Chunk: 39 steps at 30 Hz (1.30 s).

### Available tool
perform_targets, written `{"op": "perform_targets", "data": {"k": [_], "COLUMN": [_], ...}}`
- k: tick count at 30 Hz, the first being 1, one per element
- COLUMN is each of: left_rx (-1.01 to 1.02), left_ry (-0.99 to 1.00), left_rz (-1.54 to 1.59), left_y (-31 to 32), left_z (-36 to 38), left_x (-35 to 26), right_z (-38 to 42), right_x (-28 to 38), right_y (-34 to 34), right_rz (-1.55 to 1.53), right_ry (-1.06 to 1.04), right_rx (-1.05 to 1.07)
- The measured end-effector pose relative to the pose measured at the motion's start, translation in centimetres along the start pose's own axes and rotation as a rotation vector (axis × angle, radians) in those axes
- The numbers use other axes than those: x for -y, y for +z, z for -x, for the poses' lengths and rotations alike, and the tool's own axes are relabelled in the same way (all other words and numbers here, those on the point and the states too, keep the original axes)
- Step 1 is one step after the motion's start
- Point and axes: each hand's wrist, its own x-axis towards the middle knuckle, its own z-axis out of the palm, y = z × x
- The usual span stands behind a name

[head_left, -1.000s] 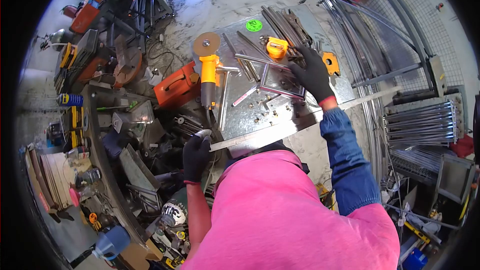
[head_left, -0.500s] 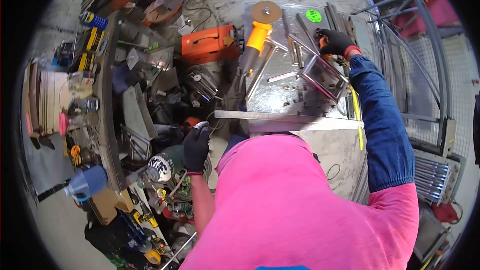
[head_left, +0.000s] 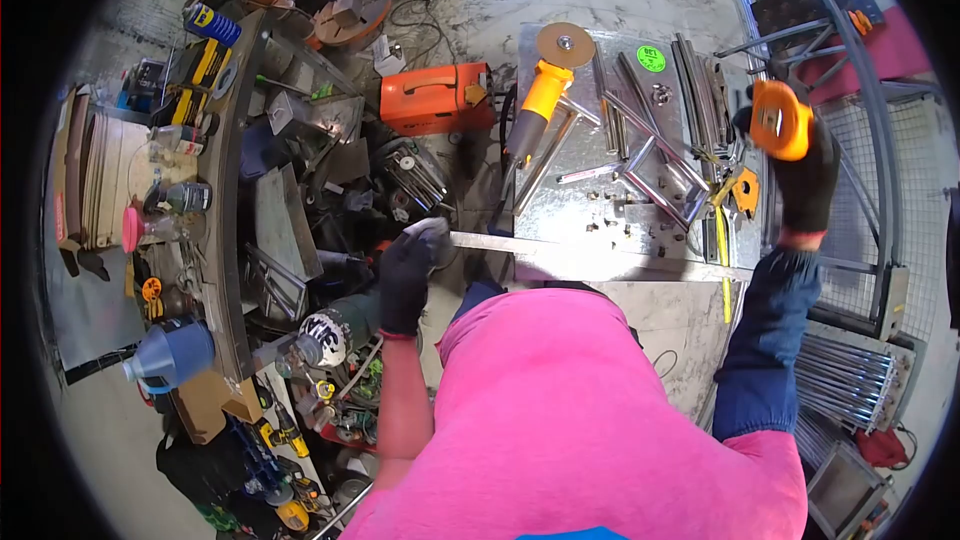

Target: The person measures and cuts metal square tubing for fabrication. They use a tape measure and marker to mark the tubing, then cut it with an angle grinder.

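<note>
My left hand (head_left: 404, 278), in a dark glove with pale fingertips, is closed around the left end of a long metal bar (head_left: 490, 242). This bar lies along the near edge of the metal-topped table (head_left: 545, 210) and sticks out past its left side. Past the table's right side, my gloved right hand (head_left: 808, 165) is raised, closed on an orange tape measure (head_left: 782, 120). Below and left of it on the table are an orange magnetic welding square (head_left: 745, 192) and a yellow strip (head_left: 723, 255) hanging over the near edge.
An angle grinder (head_left: 542, 100) with a large disc lies on the table's left. Cut metal tubes (head_left: 690, 90) and several small dark pieces lie across the top. An orange toolbox-like case (head_left: 432, 98) stands left. A cluttered workbench (head_left: 225, 240) and a metal frame (head_left: 860, 70) flank the area.
My right hand has lifted from the tubes and swung right, carrying the orange tape measure. My left hand has moved up and right onto the bar's end.
</note>
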Motion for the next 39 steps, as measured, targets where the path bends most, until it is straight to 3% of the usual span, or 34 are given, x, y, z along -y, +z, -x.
{"op": "perform_targets", "data": {"k": [1, 3, 4, 5, 7, 9, 10, 11, 13, 14, 16, 17, 19, 21, 23, 24, 25, 27, 29, 32, 33, 36, 37, 38, 39], "left_rx": [0.086, 0.220, 0.349, 0.448, 0.582, 0.695, 0.708, 0.717, 0.813, 0.847, 0.841, 0.820, 0.870, 0.914, 0.941, 1.000, 1.000, 0.998, 1.003, 0.756, 0.749, 0.592, 0.432, 0.269, 0.257], "left_ry": [0.071, 0.123, 0.170, 0.067, -0.076, -0.040, -0.110, -0.115, -0.031, -0.029, -0.119, -0.206, -0.221, -0.242, -0.258, -0.007, -0.015, -0.049, -0.126, -0.170, -0.184, -0.151, 0.000, 0.154, 0.151], "left_rz": [0.068, -0.046, -0.161, -0.007, 0.120, -0.087, -0.116, -0.120, -0.137, -0.126, -0.049, 0.026, -0.008, -0.040, -0.011, -0.429, -0.424, -0.133, -0.254, -0.075, -0.085, -0.146, -0.309, -0.467, -0.479], "left_y": [1.3, 3.6, 5.0, 7.1, 9.8, 11.5, 11.8, 11.7, 11.3, 11.2, 11.4, 11.5, 11.2, 11.2, 11.1, 10.4, 10.2, 10.5, 10.1, 7.9, 6.8, 1.0, -1.7, -3.6, -4.6], "left_z": [-0.6, -2.1, -2.6, -2.4, -2.5, -2.5, -2.4, -2.6, -3.5, -3.5, -3.2, -3.0, -3.0, -3.0, -2.9, -3.2, -2.9, -2.4, -2.8, -2.6, -2.8, -5.1, -6.1, -6.7, -6.8], "left_x": [-1.2, -2.9, -4.0, -5.9, -5.8, -7.4, -7.5, -6.9, -5.1, -5.2, -3.7, -3.8, -4.2, -4.0, -2.9, -2.8, -2.6, -2.9, -2.4, 1.3, 0.0, -2.0, -0.3, 1.6, 3.2], "right_z": [2.8, 4.6, 5.7, 6.7, 8.4, 11.0, 11.9, 12.3, 13.6, 13.8, 14.0, 13.9, 13.6, 14.9, 15.7, 15.8, 16.0, 16.1, 16.0, 15.9, 16.2, 16.1, 15.5, 16.0, 16.6], "right_x": [1.7, 10.5, 11.7, 12.9, 20.2, 22.3, 22.8, 23.1, 22.4, 22.4, 22.4, 22.3, 22.1, 21.3, 21.3, 21.5, 21.8, 22.5, 22.7, 22.1, 20.9, 18.6, 18.0, 16.4, 14.4], "right_y": [0.5, 1.7, 3.2, 4.8, 5.8, 8.4, 8.8, 9.0, 9.8, 9.6, 8.9, 8.6, 8.0, 9.0, 9.6, 9.3, 9.5, 9.5, 9.3, 9.2, 8.9, 6.4, 5.3, 4.9, 4.5], "right_rz": [0.065, -1.266, -1.102, -0.921, -1.354, -1.203, -1.360, -1.258, -1.261, -1.259, -1.319, -1.314, -1.165, -1.165, -1.010, -1.000, -1.000, -1.088, -1.096, -1.182, -1.163, -0.984, -0.937, -0.874, -0.804], "right_ry": [-0.020, 0.460, 0.255, 0.055, 0.422, 0.358, 0.492, 0.311, 0.279, 0.286, 0.496, 0.502, 0.511, 0.478, 0.267, 0.302, 0.308, 0.392, 0.389, 0.303, 0.378, 0.323, 0.311, 0.418, 0.521], "right_rx": [-0.066, 0.206, 0.406, 0.595, 0.698, 0.724, 0.787, 0.717, 0.688, 0.678, 0.739, 0.734, 0.961, 0.975, 0.877, 0.895, 0.901, 0.945, 0.930, 1.007, 1.119, 1.025, 0.993, 1.047, 1.096]}}
